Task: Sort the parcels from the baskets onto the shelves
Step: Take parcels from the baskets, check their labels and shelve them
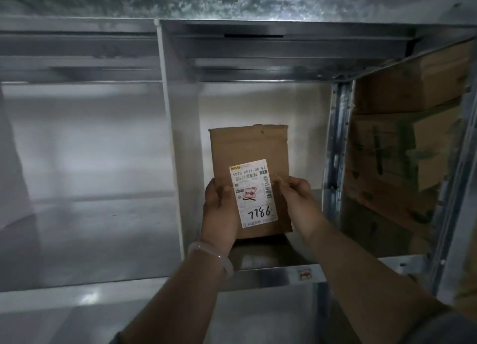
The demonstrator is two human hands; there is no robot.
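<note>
Both hands hold one parcel [249,147], a flat brown cardboard packet. It stands upright inside the shelf [271,271] compartment straight ahead, with its front side turned to the camera. Its lower edge is very close to the metal floor of the compartment, but I cannot tell if it touches the floor or is just above it.

The left hand [219,209] grips the lower left edge of the parcel. The thumb lies on the front, touching the left border of the white label [254,194], and the other fingers are hidden behind the cardboard. A pale bracelet [214,256] sits on the left wrist. The right hand [296,196] pinches the right edge of the parcel at about the same height, with curled fingers and the thumb near the right border of the label.

The label covers the lower half of the front. It carries barcodes, printed numbers, a small red mark in the middle and the handwritten number 7786 at the bottom.

To the left of the parcel, a white upright post [167,137] separates this compartment from a wider one. Behind the parcel there is a pale back wall [304,126]. To the right, past a metal upright [338,137] with holes, brown cardboard boxes [402,142] are stacked in the next bay. On the near front edge of the shelf there is a small red sticker [304,274]. A metal upper shelf [232,2] closes the compartment from above.
</note>
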